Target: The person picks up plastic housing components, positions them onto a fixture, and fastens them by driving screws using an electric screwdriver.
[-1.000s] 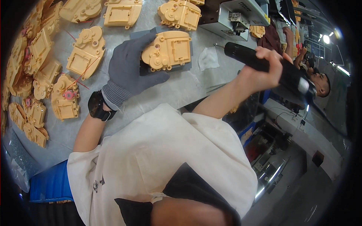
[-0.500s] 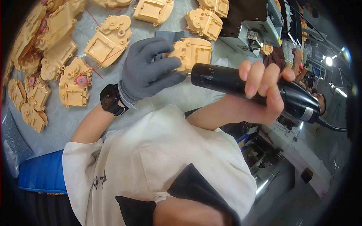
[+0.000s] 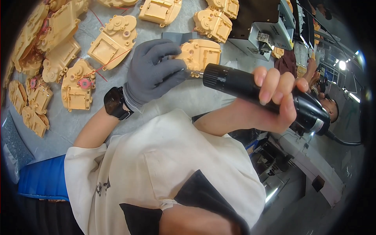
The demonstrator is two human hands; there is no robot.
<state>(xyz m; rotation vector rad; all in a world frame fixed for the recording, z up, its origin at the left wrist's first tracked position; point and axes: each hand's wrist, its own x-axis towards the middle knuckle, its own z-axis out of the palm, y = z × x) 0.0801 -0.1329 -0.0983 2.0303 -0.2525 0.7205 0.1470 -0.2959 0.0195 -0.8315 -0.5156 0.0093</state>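
My right hand (image 3: 277, 94) is wrapped round a black electric screwdriver (image 3: 231, 80), held nearly level with its cord trailing off to the right. Its thin metal bit points left, reaching the fingertips of my left hand (image 3: 150, 76). That hand wears a grey glove, and its bent fingers grip the left side of a yellow plastic housing (image 3: 205, 55) with moulded round bosses and a rectangular recess. The bit's tip is hidden at the gloved fingers, so I cannot tell whether a screw is there. A grey block (image 3: 178, 37) shows behind the housing.
More yellow housings (image 3: 105, 49) lie on the grey table (image 3: 149, 117) to the left and far side, some with red wires. A dark boxy machine (image 3: 260, 33) stands at the far right. A blue bin (image 3: 43, 178) is at lower left. Other people (image 3: 329, 107) are at right.
The screwdriver and my right hand have shifted slightly right and its rear end has dipped; more of the bit shows. My left fingers have drawn in a little; the housing has barely moved.
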